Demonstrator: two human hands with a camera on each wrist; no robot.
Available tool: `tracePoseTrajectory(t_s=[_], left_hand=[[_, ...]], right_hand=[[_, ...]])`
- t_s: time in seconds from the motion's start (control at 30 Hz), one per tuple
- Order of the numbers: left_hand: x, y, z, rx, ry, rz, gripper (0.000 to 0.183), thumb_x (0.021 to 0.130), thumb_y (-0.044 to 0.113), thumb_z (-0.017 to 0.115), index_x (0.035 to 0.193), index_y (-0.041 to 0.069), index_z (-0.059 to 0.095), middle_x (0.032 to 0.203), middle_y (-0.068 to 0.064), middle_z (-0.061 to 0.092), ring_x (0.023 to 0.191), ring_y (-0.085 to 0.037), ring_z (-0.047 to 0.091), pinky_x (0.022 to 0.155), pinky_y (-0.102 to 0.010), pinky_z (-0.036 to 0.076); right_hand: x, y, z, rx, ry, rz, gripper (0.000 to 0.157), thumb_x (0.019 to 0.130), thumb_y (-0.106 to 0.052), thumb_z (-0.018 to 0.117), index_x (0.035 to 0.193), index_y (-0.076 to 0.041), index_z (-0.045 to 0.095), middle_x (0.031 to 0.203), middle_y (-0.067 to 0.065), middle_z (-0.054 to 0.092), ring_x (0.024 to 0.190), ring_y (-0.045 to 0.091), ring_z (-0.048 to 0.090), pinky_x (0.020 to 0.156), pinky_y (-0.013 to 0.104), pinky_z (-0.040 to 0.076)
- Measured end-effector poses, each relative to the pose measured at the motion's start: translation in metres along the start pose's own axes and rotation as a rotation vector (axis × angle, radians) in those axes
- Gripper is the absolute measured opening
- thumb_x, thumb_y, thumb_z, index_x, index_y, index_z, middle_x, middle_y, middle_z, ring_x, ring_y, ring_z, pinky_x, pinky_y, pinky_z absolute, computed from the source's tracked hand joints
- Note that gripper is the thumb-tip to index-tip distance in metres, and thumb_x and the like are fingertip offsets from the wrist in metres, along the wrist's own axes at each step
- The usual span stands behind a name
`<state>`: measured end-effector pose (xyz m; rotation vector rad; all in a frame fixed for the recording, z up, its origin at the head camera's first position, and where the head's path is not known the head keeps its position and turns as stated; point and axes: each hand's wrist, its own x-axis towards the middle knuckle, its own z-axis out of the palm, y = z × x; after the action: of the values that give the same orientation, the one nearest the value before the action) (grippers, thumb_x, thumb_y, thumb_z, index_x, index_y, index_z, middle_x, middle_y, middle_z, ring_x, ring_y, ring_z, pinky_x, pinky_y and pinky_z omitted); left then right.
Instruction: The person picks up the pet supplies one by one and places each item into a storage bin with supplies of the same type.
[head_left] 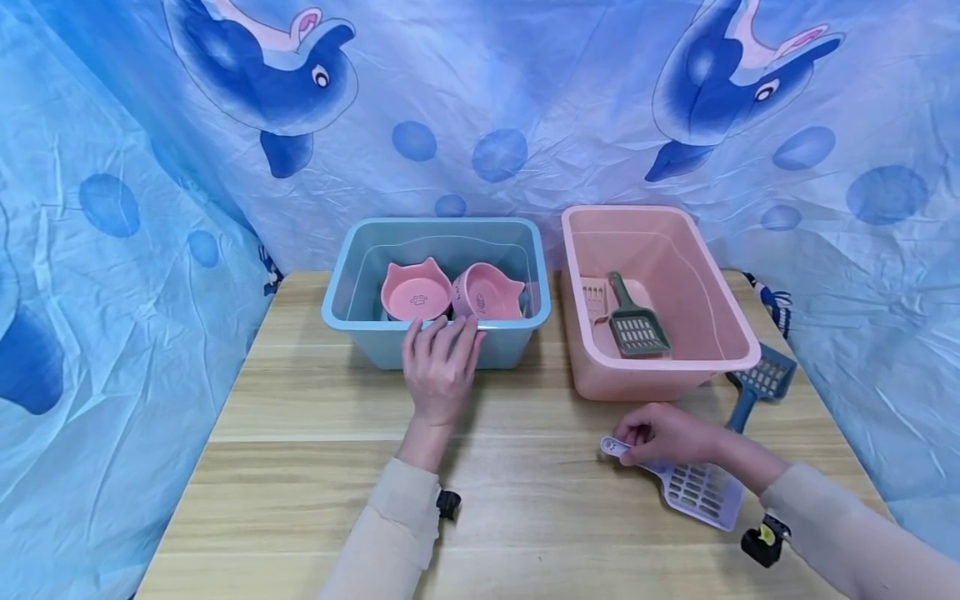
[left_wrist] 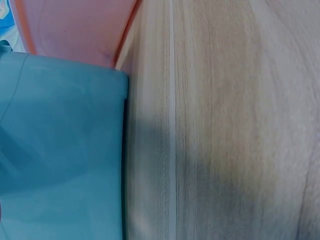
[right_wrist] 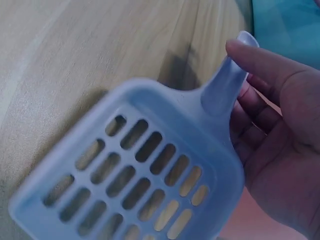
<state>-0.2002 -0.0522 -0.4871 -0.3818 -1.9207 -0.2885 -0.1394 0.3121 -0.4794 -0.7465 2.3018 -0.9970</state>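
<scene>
My right hand (head_left: 667,433) pinches the handle of a lavender litter scoop (head_left: 701,492) between thumb and fingers, in front of the pink bin. In the right wrist view the slotted head of the scoop (right_wrist: 135,170) spreads out below the thumb, close over the wooden table. My left hand (head_left: 441,367) rests its fairly straight fingers on the front rim of a blue bin (head_left: 375,346). Inside that bin are two pink cat-eared bowls, one showing a paw print (head_left: 417,293) and the other tipped on its side (head_left: 491,292).
A pink bin (head_left: 615,379) stands right of the blue one, holding a dark green litter scoop (head_left: 637,329) and a pale pink scoop (head_left: 596,298). Another scoop, dark blue (head_left: 765,373), lies by its right front corner. Behind the table (head_left: 300,500) hangs a blue dolphin-print cloth (head_left: 525,75).
</scene>
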Motion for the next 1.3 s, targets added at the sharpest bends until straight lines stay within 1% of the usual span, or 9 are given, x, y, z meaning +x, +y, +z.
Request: tracePoseTrajectory(t_s=[0.2, 0.4, 0.53, 0.67, 0.73, 0.87, 0.97, 1.13, 1.3], left_hand=[[0.003, -0.001, 0.001, -0.002, 0.020, 0.001, 0.028, 0.100, 0.032, 0.078, 0.121, 0.013, 0.081, 0.113, -0.007, 0.079, 0.110, -0.032, 0.072, 0.106, -0.055, 0.054], [0.003, 0.000, 0.001, -0.015, 0.022, 0.005, 0.028, 0.101, 0.032, 0.076, 0.121, 0.014, 0.082, 0.114, -0.006, 0.079, 0.110, -0.032, 0.072, 0.102, -0.057, 0.056], [0.003, 0.001, 0.001, -0.019, 0.021, 0.004, 0.027, 0.102, 0.033, 0.075, 0.121, 0.014, 0.082, 0.114, -0.007, 0.079, 0.109, -0.032, 0.072, 0.101, -0.057, 0.056], [0.003, 0.001, 0.000, -0.011, 0.021, 0.007, 0.027, 0.102, 0.032, 0.075, 0.120, 0.013, 0.082, 0.114, -0.007, 0.079, 0.109, -0.031, 0.072, 0.102, -0.057, 0.056], [0.003, 0.001, 0.000, -0.009, 0.019, 0.007, 0.027, 0.102, 0.033, 0.075, 0.120, 0.013, 0.082, 0.114, -0.007, 0.079, 0.109, -0.031, 0.072, 0.103, -0.057, 0.056], [0.003, 0.001, -0.002, -0.003, 0.013, 0.006, 0.028, 0.104, 0.033, 0.073, 0.121, 0.014, 0.081, 0.114, -0.007, 0.079, 0.109, -0.031, 0.072, 0.104, -0.056, 0.055], [0.002, 0.001, -0.003, -0.003, 0.010, 0.003, 0.028, 0.104, 0.033, 0.072, 0.122, 0.014, 0.081, 0.114, -0.007, 0.079, 0.109, -0.032, 0.072, 0.105, -0.056, 0.055], [0.002, 0.001, -0.004, -0.014, 0.017, 0.004, 0.027, 0.103, 0.033, 0.074, 0.121, 0.014, 0.081, 0.113, -0.007, 0.079, 0.109, -0.032, 0.072, 0.103, -0.057, 0.056], [0.003, 0.003, -0.006, -0.019, 0.026, 0.001, 0.028, 0.101, 0.032, 0.077, 0.122, 0.014, 0.081, 0.111, -0.007, 0.080, 0.108, -0.032, 0.072, 0.102, -0.057, 0.056]], right_hand=[[-0.003, -0.014, -0.005, 0.051, -0.006, 0.003, 0.012, 0.095, -0.020, 0.082, 0.100, -0.012, 0.075, 0.084, -0.010, 0.065, 0.076, 0.004, 0.059, 0.067, 0.023, 0.051], [-0.012, -0.040, -0.011, 0.029, 0.028, -0.016, 0.010, 0.097, -0.026, 0.081, 0.102, -0.020, 0.074, 0.089, -0.012, 0.068, 0.081, 0.006, 0.062, 0.071, 0.025, 0.054], [-0.020, -0.074, -0.028, 0.009, 0.075, -0.105, 0.010, 0.097, -0.022, 0.081, 0.105, -0.024, 0.074, 0.092, -0.011, 0.071, 0.080, 0.008, 0.066, 0.069, 0.026, 0.057], [-0.027, -0.105, -0.057, -0.019, 0.116, -0.190, 0.015, 0.097, -0.013, 0.080, 0.106, -0.022, 0.074, 0.092, -0.009, 0.072, 0.077, 0.010, 0.067, 0.065, 0.028, 0.059], [-0.028, -0.121, -0.075, -0.031, 0.134, -0.158, 0.015, 0.097, -0.011, 0.079, 0.107, -0.021, 0.074, 0.091, -0.006, 0.073, 0.075, 0.011, 0.068, 0.062, 0.030, 0.059], [-0.023, -0.149, -0.117, -0.065, 0.197, 0.035, 0.012, 0.098, -0.015, 0.078, 0.110, -0.017, 0.074, 0.093, 0.000, 0.073, 0.077, 0.018, 0.069, 0.063, 0.035, 0.061], [-0.009, -0.161, -0.149, -0.078, 0.248, 0.143, 0.017, 0.100, -0.018, 0.077, 0.115, -0.012, 0.073, 0.099, 0.006, 0.073, 0.083, 0.023, 0.069, 0.068, 0.038, 0.061], [0.027, -0.158, -0.193, -0.082, 0.321, 0.203, 0.023, 0.103, -0.025, 0.074, 0.117, -0.008, 0.069, 0.101, 0.008, 0.068, 0.086, 0.025, 0.064, 0.071, 0.036, 0.059], [0.066, -0.136, -0.220, -0.081, 0.346, 0.218, 0.027, 0.104, -0.030, 0.072, 0.117, -0.007, 0.067, 0.101, 0.007, 0.066, 0.087, 0.024, 0.063, 0.075, 0.031, 0.060]])
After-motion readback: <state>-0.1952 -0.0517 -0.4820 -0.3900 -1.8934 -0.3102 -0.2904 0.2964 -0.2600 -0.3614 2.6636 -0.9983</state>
